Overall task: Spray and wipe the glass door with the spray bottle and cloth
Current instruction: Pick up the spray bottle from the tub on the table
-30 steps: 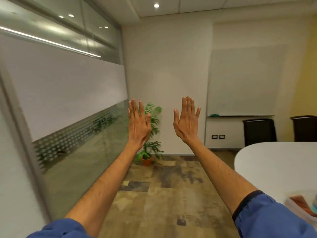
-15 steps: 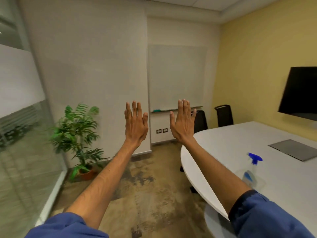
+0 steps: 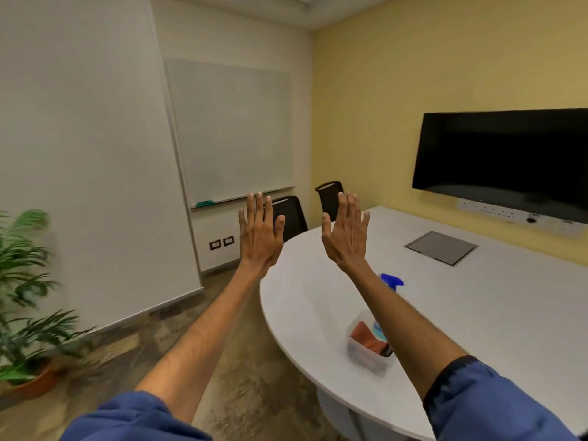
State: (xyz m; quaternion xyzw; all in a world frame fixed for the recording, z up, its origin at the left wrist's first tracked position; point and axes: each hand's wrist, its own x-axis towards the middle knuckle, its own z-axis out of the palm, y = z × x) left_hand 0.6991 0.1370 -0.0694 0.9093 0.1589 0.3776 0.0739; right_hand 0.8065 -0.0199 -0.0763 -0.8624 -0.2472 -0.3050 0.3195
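Your view has swung to the right since half a second ago: the glass door has slid out past the left edge, and the white table (image 3: 477, 313) now fills the field from 3 to 5 o'clock. Your hands sit in the same raised pose as before.

Both arms reach forward and up, forearms bare, blue sleeves pushed back near the elbows. Your left hand (image 3: 261, 238) and right hand (image 3: 346, 240) stand upright side by side near the centre, backs toward you, palms facing away. The fingers (image 3: 259, 205) are straight and pressed close together, pointing to 12 o'clock, thumbs slightly out. Neither hand holds or touches anything.

The spray bottle (image 3: 392, 279) stands on the table at about 5 o'clock from your right hand, well apart from the fingertips and just behind your right forearm. Only its blue trigger head shows clearly; your forearm covers the body. Its long axis looks vertical, and the head's tip seems to aim toward 3 o'clock, though motion blur softens it.

The orange-red cloth (image 3: 369, 340) lies crumpled in a clear tub (image 3: 366, 358) near the table's edge, at 6 o'clock from your right hand, beside the forearm. You cannot tell whether the bottle stands inside that tub.
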